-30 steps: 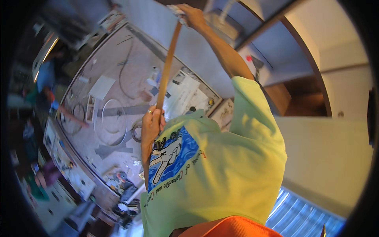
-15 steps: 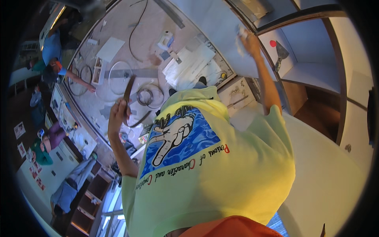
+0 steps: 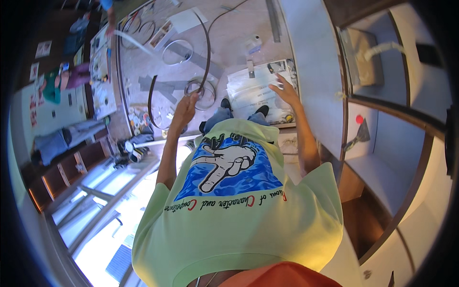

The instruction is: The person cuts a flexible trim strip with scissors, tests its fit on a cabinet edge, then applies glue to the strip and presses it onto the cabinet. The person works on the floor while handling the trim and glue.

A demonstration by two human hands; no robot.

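Observation:
My left hand (image 3: 185,111) is closed around a long, thin dark brown strip (image 3: 207,52), which looks like edge banding. One length of it rises in a curve past the hand, while another curved length hangs to the left. My right hand (image 3: 285,91) is held out with its fingers apart and nothing visible in it. Below that hand, white sheets (image 3: 253,98) lie on the floor by my feet. A tall pale cabinet panel (image 3: 315,62) stands to the right of the hand.
Coiled strips (image 3: 202,93) and a white jug (image 3: 253,44) are on the floor ahead. On the right, a putty knife (image 3: 358,136) and a red round spot (image 3: 359,119) show at an open cabinet compartment (image 3: 387,148). Another person's hand (image 3: 111,29) is at the upper left, near a pale strip.
My right hand has come away from the cabinet panel's edge and moved left. My left hand still grips the brown strip, more of which now shows. The view has turned.

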